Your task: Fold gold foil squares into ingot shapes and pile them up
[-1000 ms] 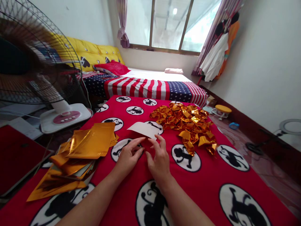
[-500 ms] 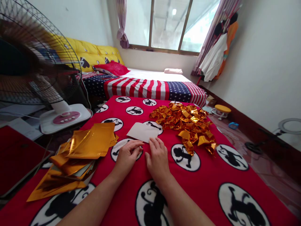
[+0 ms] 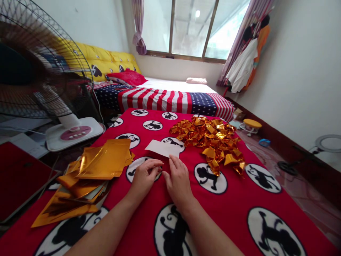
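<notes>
Fingers of both hands, left hand (image 3: 144, 177) and right hand (image 3: 179, 179), curl down, pinching the white sheet (image 3: 163, 148).

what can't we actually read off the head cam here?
- Head view: near edge of the white sheet is hidden behind the left hand and right hand; the grip is unclear.
- Fan: blades blurred, cage cut by the left edge.
- Lower sheets of the gold foil stack: covered by upper ones.

Both forearms bare, coming in from bottom edge & converging toward centre. Left hand (image 3: 144, 177) palm down, fingers (image 3: 154, 164) curled inward w/ tips bunched. Right hand (image 3: 179, 179) just beside it, palm down, fingers extended fwd, thumb toward the left.
</notes>
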A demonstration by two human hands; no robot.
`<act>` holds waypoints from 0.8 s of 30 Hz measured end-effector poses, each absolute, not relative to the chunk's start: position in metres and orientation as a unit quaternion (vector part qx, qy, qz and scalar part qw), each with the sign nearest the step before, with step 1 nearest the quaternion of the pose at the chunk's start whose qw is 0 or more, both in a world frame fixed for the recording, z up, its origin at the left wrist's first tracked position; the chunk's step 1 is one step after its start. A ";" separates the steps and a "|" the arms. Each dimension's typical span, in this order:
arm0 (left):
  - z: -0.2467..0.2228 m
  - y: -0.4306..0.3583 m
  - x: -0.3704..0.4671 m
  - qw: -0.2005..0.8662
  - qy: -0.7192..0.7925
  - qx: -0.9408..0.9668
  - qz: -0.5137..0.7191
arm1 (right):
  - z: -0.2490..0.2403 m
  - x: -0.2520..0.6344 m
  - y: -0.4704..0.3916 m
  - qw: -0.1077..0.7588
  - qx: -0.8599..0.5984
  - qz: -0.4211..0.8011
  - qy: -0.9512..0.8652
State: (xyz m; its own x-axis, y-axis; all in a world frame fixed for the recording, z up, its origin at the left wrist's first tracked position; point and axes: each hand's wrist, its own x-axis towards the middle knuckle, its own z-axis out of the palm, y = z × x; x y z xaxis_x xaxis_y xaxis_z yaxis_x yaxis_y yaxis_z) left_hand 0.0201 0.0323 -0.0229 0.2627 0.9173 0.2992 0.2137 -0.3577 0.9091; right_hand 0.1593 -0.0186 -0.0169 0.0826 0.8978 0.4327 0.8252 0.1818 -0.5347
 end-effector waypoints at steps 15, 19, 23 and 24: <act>-0.012 0.044 0.016 0.592 0.415 0.475 0.501 | -0.008 0.174 -0.028 0.696 -0.474 0.235 -0.486; -0.014 0.041 0.011 0.601 0.422 0.482 0.479 | -0.009 0.173 -0.027 0.684 -0.472 0.251 -0.497; -0.013 0.037 0.007 0.537 0.418 0.534 0.501 | -0.006 0.171 -0.030 0.663 -0.516 0.198 -0.505; -0.011 0.036 0.006 0.510 0.395 0.561 0.518 | -0.005 0.170 -0.030 0.659 -0.527 0.178 -0.506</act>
